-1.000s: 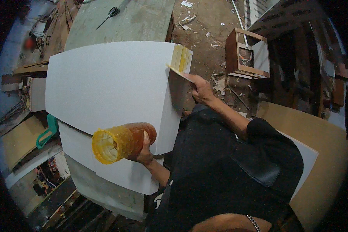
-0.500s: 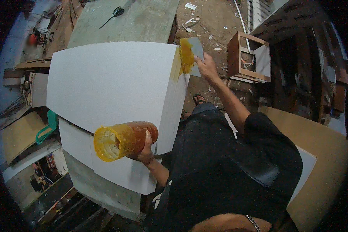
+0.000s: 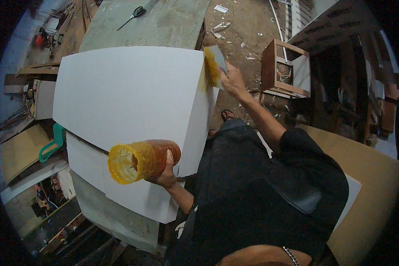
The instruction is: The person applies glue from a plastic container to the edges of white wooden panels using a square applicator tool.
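My left hand (image 3: 165,172) is wrapped round a glue jar (image 3: 157,156), a clear cylinder coated in yellow-brown glue. It lies tilted on its side in my grip, its open mouth facing left, above the white sheets. In my right hand (image 3: 233,80) is a flat grey spreader (image 3: 216,64) smeared with yellow glue. The spreader's left edge meets the far right corner of a stack of white sheets (image 3: 128,93). A yellowish glue smear shows on the stack's side face (image 3: 195,115), close under the spreader.
Beneath the sheets is a greenish worktable (image 3: 164,24) with black-handled scissors (image 3: 133,17) at its far end. A green handle-shaped piece (image 3: 53,144) juts out at the left. An open wooden cabinet frame (image 3: 286,68) stands on the littered floor, right. A brown board (image 3: 368,177) leans behind me.
My right hand has moved slightly left and down with the spreader, whose face is now turned more edge-on. The left hand and jar have hardly moved.
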Available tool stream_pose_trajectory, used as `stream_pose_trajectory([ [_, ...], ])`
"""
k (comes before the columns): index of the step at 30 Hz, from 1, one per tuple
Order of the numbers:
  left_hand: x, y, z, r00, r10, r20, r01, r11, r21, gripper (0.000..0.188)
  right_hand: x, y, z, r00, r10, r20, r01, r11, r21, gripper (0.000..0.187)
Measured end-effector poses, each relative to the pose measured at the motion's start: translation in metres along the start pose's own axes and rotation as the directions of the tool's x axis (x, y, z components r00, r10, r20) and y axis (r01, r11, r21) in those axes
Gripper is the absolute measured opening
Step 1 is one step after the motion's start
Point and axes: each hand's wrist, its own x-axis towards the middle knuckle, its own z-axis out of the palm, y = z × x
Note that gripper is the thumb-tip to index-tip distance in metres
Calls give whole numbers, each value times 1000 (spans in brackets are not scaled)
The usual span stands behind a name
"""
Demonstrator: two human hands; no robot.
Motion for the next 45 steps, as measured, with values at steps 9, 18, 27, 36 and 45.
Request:
stream_pose_trajectory([
  [9,2,1,-5,1000,9,15,-10,995,103,77,-53,27,-20,993,-98,68,83,978,193,35],
  [18,2,7,-1,1000,2,7,-3,994,112,80,-20,9,-28,986,167,-19,-161,972,171,39],
  [27,0,3,-3,997,-49,65,37,985,171,84,-38,23,-6,999,-5,48,8,999,-52,53],
  [36,4,4,4,996,-16,90,11,998,59,74,-102,78,-2,999,-13,-38,21,973,230,45],
  [45,4,5,8,984,-54,168,42,996,77,90,-39,114,13,949,242,-203,-199,957,212,31],
])
